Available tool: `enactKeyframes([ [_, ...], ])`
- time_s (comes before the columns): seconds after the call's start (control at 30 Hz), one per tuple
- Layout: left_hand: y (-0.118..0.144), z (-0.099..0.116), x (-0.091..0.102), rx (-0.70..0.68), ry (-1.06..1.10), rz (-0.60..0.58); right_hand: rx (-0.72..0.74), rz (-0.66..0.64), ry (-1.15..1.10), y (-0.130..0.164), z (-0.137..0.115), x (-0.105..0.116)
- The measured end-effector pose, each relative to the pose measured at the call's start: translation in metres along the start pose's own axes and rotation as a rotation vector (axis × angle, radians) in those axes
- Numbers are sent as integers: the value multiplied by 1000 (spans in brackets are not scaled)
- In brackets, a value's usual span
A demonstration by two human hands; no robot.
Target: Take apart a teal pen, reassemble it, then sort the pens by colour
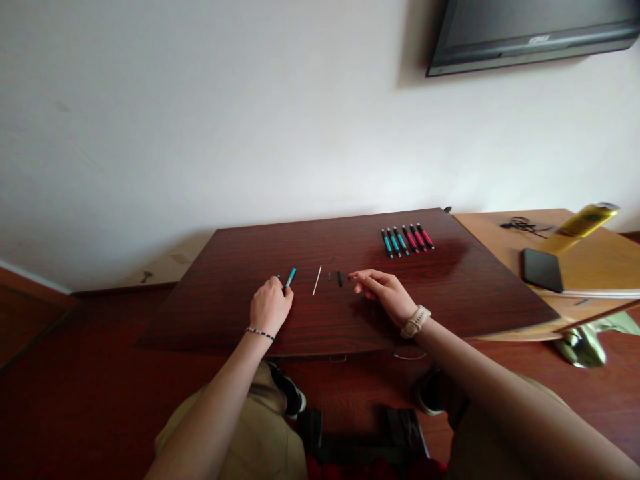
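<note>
**Pen parts on a dark desk, one hand on a teal barrel**

A dark red-brown desk (225, 267) fills the middle of the frame, seen from above by the person seated at it. The left hand (270, 305), just left of centre, is curled closed around a teal pen barrel (291, 277), whose end sticks up and to the right out of the fist. A beaded bracelet (260, 333) circles that wrist.

Just right of the barrel a thin white refill (317, 281) lies bare on the wood, tilted slightly. Further right sit a tiny spring (330, 276), too small to make out clearly, and a small black tip piece (340, 278), close together but apart.

The right hand (383, 291), right of centre, rests on the desk with the fingers loosely bent and pointing left toward the black piece. The fingertips are near it; whether they pinch anything is not clear. A pale watch (415, 321) sits on that wrist.

At the upper right of the desk a row of pens (407, 240), three teal and three red, lies side by side, well apart from both hands.

At the right edge of the frame a lighter wooden table (495, 233) carries a black phone (542, 269), a yellow can (583, 221) and a dark cable (523, 225). A screen (530, 30) hangs on the white wall at the upper right.
</note>
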State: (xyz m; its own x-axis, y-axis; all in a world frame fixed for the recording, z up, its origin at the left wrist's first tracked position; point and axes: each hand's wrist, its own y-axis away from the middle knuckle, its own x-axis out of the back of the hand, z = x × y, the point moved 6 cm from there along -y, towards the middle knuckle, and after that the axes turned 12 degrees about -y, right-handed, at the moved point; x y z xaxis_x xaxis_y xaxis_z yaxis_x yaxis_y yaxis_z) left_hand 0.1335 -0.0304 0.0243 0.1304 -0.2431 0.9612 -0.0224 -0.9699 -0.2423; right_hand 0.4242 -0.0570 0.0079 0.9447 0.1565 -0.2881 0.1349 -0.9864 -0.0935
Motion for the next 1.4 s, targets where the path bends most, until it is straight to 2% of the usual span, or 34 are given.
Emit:
enactKeyframes([
  [0.53, 0, -2, -1, -1, -18, -2, -35, -16, -13, 1, 2, -2],
  [0.97, -3, -1, 5, -11, -16, -54, -88, -55, -47, 2, 6, -5],
  [1.1, -3, 0, 12, -1, 25, 20, -73, -62, -48, 4, 1, -8],
  [1.17, -1, 6, 21, -52, 104, 109, -71, -79, -59, 4, 1, -11],
  [1.23, 3, 20, 29, -184, 241, 166, -68, -112, -68, 4, 2, -15],
  [1.4, 21, 64, 40, -521, 552, 127, -28, -227, 1, 6, 4, -26],
])
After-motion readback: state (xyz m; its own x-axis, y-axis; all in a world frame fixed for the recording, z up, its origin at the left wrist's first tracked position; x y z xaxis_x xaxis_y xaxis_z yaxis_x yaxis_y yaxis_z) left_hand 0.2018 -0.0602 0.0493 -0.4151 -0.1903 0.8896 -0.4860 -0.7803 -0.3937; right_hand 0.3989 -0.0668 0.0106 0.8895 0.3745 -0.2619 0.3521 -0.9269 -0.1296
